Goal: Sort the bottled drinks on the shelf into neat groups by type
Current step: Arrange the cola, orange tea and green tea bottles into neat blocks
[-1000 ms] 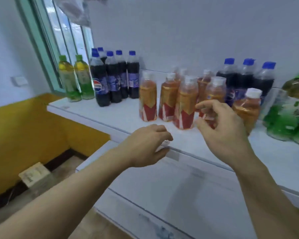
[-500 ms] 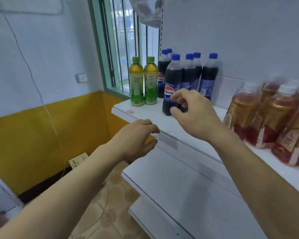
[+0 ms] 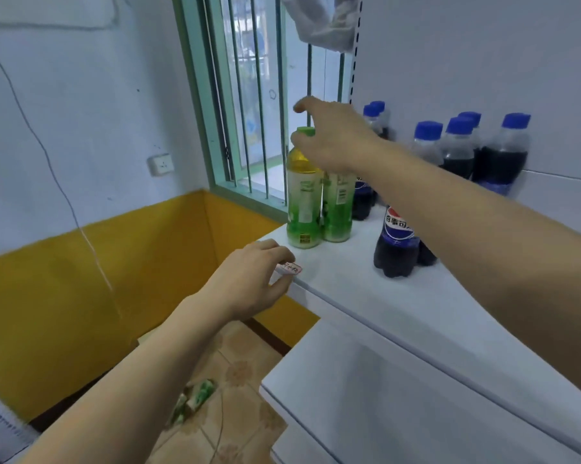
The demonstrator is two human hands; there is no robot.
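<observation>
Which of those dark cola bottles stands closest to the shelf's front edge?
The cola bottle with the round red-white-blue logo facing us, partly under the right forearm. It stands well forward of the other blue-capped colas, which are lined up back by the wall.

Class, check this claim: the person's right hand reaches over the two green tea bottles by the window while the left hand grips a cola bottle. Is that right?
Not quite. The head view shows the left hand at the shelf edge, holding no cola bottle. The right hand does reach over the green tea bottles.
</observation>
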